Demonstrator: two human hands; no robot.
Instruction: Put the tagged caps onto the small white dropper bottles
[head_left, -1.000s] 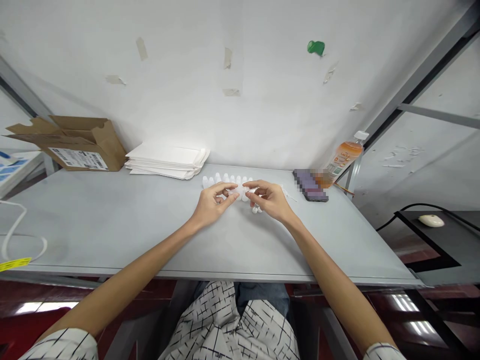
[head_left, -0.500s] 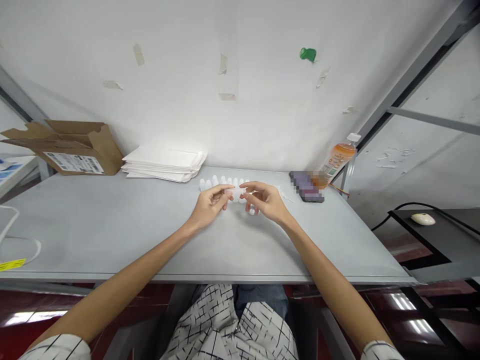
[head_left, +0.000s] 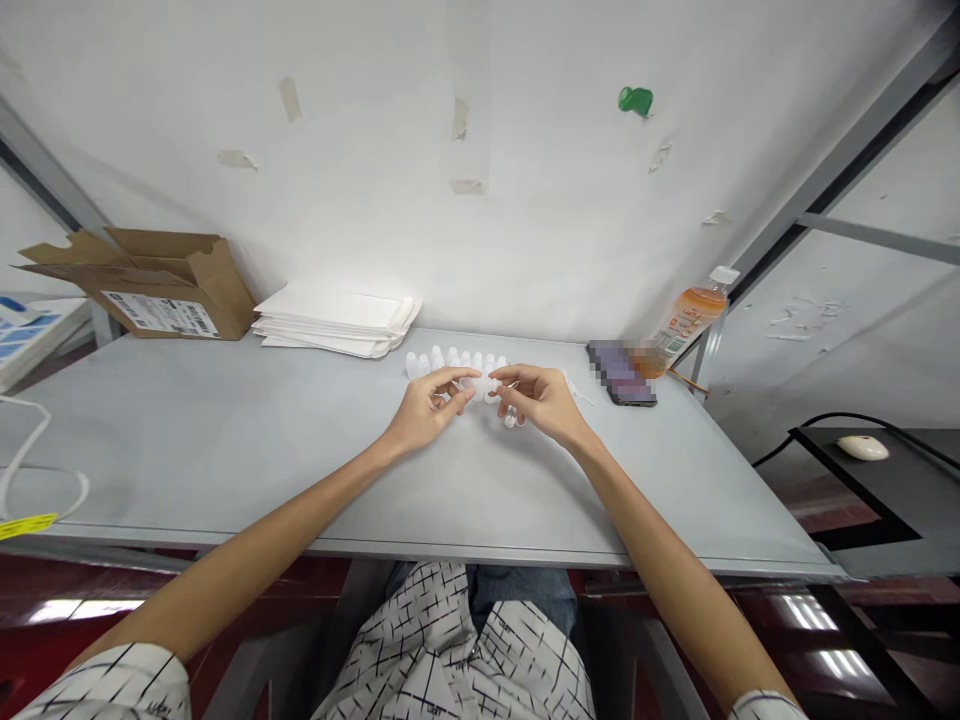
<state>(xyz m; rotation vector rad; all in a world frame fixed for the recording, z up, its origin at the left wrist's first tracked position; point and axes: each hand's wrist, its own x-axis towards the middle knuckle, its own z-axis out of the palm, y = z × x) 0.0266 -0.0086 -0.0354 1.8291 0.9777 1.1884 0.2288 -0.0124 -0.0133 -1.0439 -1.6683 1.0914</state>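
Observation:
Both hands meet over the back middle of the grey table. My left hand (head_left: pixel 431 405) is closed, its thumb and fingertips pinched on a small white bottle (head_left: pixel 478 385). From the other side my right hand (head_left: pixel 540 400) has its thumb and forefinger bent together at the bottle's right end; whatever lies between those fingertips is too small to make out. Several small white bottles (head_left: pixel 437 358) stand in a row just behind the hands. Small white pieces (head_left: pixel 510 418) show below my right fingers.
On the grey table (head_left: pixel 300 440), an open cardboard box (head_left: pixel 172 290) and a stack of white sheets (head_left: pixel 337 318) are at the back left. At the back right are a phone (head_left: pixel 622 375) and an orange drink bottle (head_left: pixel 690 318). A white cable (head_left: pixel 26 450) lies left.
The view has shifted slightly, so the scene sits a little further right. Both hands keep nearly the same pose around the small white bottle.

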